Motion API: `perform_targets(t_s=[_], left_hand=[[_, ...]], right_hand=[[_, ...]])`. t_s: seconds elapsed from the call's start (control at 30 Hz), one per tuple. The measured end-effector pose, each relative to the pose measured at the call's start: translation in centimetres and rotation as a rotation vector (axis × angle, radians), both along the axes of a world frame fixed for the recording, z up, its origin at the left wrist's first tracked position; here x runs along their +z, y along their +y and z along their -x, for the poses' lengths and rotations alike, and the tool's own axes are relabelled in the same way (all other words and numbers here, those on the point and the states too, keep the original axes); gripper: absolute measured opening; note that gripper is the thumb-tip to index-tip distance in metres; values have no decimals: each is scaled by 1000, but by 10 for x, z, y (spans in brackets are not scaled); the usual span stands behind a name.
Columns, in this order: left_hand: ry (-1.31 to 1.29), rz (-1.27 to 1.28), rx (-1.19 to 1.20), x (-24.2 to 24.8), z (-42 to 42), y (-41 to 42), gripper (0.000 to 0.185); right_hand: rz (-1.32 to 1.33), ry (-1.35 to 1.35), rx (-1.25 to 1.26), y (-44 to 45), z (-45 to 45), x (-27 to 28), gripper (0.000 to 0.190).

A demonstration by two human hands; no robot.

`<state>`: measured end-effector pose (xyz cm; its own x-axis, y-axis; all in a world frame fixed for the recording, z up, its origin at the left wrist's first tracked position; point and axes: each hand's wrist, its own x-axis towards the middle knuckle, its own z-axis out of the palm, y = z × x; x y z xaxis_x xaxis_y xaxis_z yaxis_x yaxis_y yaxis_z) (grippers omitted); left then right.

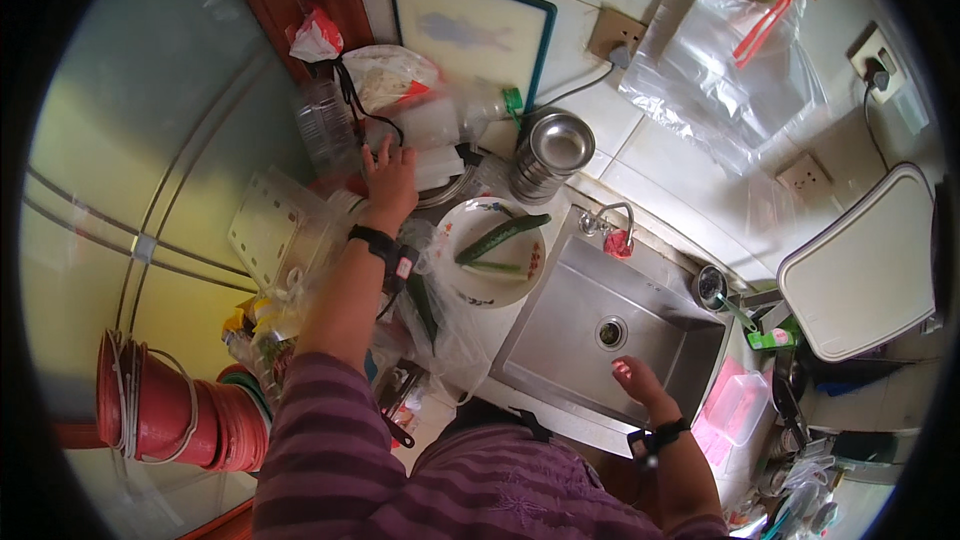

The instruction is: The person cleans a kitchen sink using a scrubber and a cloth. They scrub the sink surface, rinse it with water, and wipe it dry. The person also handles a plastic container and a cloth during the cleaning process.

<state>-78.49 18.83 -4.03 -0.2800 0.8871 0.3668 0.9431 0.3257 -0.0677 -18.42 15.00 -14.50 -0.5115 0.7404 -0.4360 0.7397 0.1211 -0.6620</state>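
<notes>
My left hand (391,184) reaches over the crowded counter left of the sink, fingers apart, beside white plastic containers (439,167); whether its fingertips touch anything I cannot tell. Over the near side of the stainless steel sink (562,315) is my right hand (640,381), its fingers slightly curled and holding nothing visible. Between the left hand and the sink sits a white bowl with a floral rim (455,286), with a whole cucumber (501,238) and a pale green cut piece (491,268) in it. Another long green vegetable (422,307) lies by a clear plastic bag (457,345).
Stacked steel bowls (551,154) stand behind the floral bowl. A green-edged cutting board (472,26) leans on the wall. The faucet (626,214) rises at the sink's back. Right of the sink are a clear plastic box (739,409) and a ladle (712,287). Red buckets (172,405) lie at left.
</notes>
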Motion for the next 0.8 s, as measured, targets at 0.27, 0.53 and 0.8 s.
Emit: perform_targets(t_s=[0.27,0.53,0.8], left_hand=[[-214,-138,33,73,-31,-18,63],[-1843,-19,-344,121,-123,-14,57],[-2112,413,-411,37,-244,-9,59]], right_hand=[[-25,-9,8,-4,16,2,24],[-61,189,-20,24,50,42,35],[440,944,-567,52,72,138,43]])
